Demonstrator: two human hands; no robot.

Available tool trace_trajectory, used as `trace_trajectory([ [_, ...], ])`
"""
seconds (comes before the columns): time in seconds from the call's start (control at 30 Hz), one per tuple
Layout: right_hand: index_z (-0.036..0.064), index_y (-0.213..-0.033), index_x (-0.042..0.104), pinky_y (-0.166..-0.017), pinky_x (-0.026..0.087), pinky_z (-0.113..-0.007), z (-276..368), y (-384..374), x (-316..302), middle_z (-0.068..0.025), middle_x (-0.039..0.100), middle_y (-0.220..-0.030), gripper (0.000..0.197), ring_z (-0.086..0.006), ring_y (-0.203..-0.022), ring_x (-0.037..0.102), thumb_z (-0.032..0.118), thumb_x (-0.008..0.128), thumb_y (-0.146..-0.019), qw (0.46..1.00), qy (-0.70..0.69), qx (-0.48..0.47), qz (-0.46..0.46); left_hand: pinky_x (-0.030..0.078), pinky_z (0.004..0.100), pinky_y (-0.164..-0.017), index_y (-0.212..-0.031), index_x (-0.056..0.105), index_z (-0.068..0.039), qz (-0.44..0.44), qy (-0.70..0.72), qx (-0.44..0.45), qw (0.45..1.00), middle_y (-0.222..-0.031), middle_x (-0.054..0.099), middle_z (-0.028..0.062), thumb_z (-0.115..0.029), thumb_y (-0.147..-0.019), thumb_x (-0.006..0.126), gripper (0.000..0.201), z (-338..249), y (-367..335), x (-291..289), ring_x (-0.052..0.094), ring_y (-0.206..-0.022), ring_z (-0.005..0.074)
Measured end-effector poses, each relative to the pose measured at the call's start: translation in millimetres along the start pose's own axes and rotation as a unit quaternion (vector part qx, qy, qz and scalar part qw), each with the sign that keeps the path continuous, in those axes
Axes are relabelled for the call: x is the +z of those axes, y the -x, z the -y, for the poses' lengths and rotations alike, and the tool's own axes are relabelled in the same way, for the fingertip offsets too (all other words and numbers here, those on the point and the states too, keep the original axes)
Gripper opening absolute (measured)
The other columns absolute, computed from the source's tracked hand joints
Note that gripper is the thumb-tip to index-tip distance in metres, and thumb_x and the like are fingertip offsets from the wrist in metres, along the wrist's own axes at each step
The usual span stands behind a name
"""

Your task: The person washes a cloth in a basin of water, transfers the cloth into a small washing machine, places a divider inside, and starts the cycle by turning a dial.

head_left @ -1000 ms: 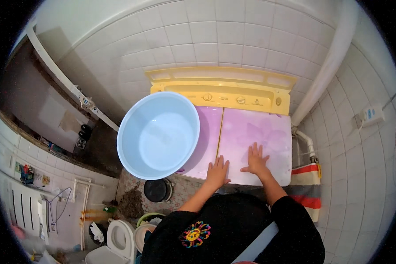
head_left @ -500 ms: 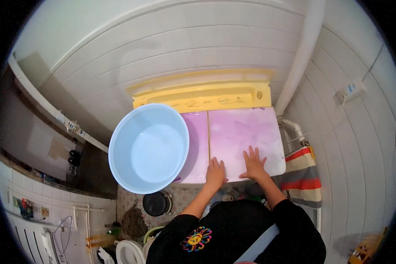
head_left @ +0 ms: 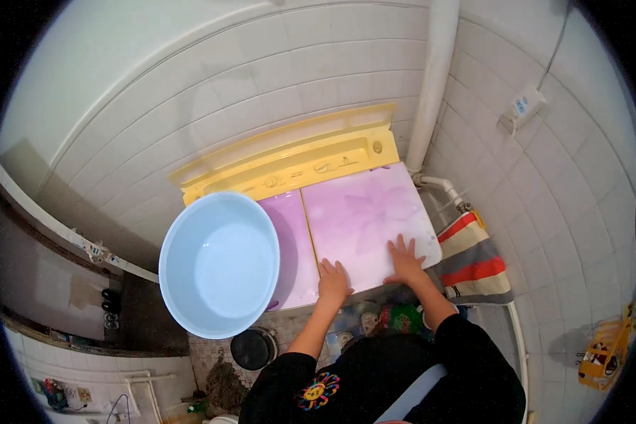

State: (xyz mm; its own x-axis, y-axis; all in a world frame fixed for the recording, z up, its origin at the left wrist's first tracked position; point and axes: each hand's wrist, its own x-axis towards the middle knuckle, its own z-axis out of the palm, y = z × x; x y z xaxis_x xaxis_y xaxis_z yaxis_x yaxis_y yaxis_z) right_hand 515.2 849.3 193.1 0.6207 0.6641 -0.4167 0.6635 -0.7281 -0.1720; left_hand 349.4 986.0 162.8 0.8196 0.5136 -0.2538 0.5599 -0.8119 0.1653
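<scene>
Both my hands rest on the closed pink-and-white lids of a twin-tub washing machine (head_left: 357, 219) with a yellow control panel (head_left: 290, 173) along its back. My left hand (head_left: 333, 284) lies near the front edge, by the seam between the two lids, fingers spread. Further right, my right hand (head_left: 406, 263) is flat on the larger lid with its fingers fanned out. Neither hand holds anything. A large light-blue plastic basin (head_left: 219, 265) sits on the left lid, to the left of my left hand and apart from it. No contents show inside the basin, and it overhangs the machine's left side.
A striped cloth (head_left: 477, 265) hangs right of the machine, below a white pipe (head_left: 438, 92). A socket box (head_left: 524, 106) and a yellow basket (head_left: 604, 353) are on the right wall. A black bucket (head_left: 253, 350) stands on the floor at left.
My view has turned, so the machine and basin appear tilted and shifted left. Both hands stay on the lids, fingers still spread. More of the yellow basket and the floor items shows.
</scene>
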Motion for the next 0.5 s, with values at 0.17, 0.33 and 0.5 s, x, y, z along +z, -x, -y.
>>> trace_trajectory([
  [0.17, 0.0208, -0.142, 0.013, -0.089, 0.021, -0.076, 0.3, -2.2, 1.7, -0.0106, -0.004, -0.149, 0.118, -0.0447, -0.133, 0.0, 0.043, 0.084, -0.05, 1.0, 0.005, 0.001, 0.0, 0.042, 0.0434, -0.094, -0.134, 0.023, 0.006, -0.008, 0.005, 0.007, 1.0, -0.135, 0.018, 0.0385, -0.039, -0.066, 0.075, 0.097, 1.8, 3.5, -3.6, 0.018, -0.129, 0.0491],
  [0.33, 0.0193, -0.142, 0.013, -0.087, 0.023, -0.076, 1.1, -0.2, -4.0, -0.0121, -0.004, -0.148, 0.117, -0.0458, -0.132, 0.0, 0.046, 0.082, -0.051, 1.0, 0.011, -0.005, 0.019, 0.041, 0.0421, -0.095, -0.134, 0.023, 0.006, 0.007, -0.005, -0.003, 1.0, -0.135, 0.019, 0.0376, -0.041, -0.06, 0.079, 0.105, -2.6, 6.7, -11.3, 0.018, -0.129, 0.0484],
  [0.5, 0.0146, -0.142, 0.014, -0.085, 0.029, -0.075, 0.1, 3.7, -4.0, -0.0152, 0.001, -0.147, 0.117, -0.0493, -0.13, 0.006, 0.052, 0.08, -0.052, 0.998, 0.049, -0.03, -0.016, 0.038, 0.0413, -0.098, -0.134, 0.023, 0.005, 0.005, 0.008, -0.032, 0.999, -0.137, 0.018, 0.036, -0.038, -0.057, 0.081, 0.106, -8.8, 5.5, -12.0, 0.018, -0.129, 0.0475],
])
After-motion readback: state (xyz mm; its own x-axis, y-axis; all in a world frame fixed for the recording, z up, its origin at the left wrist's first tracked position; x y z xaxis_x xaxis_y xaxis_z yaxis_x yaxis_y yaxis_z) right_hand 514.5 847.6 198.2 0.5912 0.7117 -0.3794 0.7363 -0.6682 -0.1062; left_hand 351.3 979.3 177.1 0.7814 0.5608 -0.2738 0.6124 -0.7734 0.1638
